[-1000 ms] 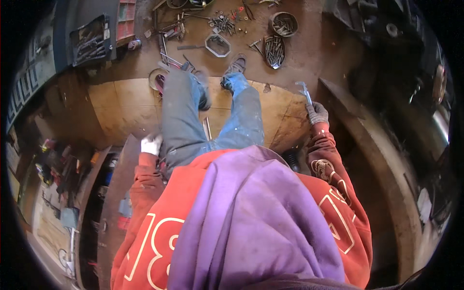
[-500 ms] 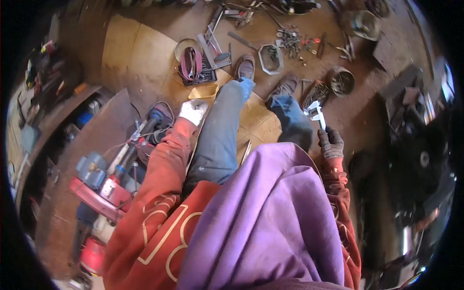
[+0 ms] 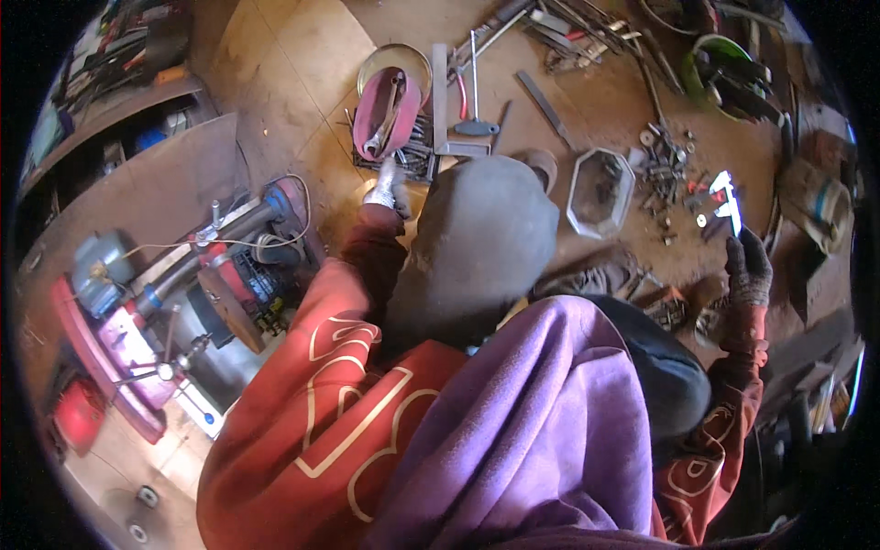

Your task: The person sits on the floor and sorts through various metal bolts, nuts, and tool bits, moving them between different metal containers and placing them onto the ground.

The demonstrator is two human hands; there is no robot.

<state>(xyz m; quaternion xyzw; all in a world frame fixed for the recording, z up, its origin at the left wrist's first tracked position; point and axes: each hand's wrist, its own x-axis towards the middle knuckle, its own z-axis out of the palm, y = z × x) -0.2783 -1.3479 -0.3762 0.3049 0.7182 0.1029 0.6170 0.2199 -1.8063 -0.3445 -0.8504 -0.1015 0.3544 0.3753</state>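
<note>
My right hand (image 3: 751,268), in a dark grey knitted glove, is closed on the lower end of a caliper (image 3: 729,203), its jaws pointing up and away. My left hand (image 3: 387,191), in a whitish glove, reaches forward beside my bent knee, a finger stretched out and nothing visible in it. Its fingertips are close to the near edge of a tray of dark metal bits (image 3: 420,151); whether they touch it I cannot tell. A pink oval container (image 3: 368,112) holding a wrench (image 3: 389,119) rests on that tray. A yellowish tray (image 3: 420,194) shows partly behind the left hand.
An octagonal dish (image 3: 577,188) stands on the floor near loose nuts and bolts (image 3: 662,170). Beyond lie a metal square (image 3: 440,92), a T-handled tool (image 3: 476,126) and a file (image 3: 545,110). A red machine (image 3: 128,357) stands at left; a green bucket (image 3: 694,78) is at far right.
My body has lowered into a crouch, knees bent. My left hand has moved forward to the tray of metal bits. My right hand, still holding the caliper, has moved outward over the floor.
</note>
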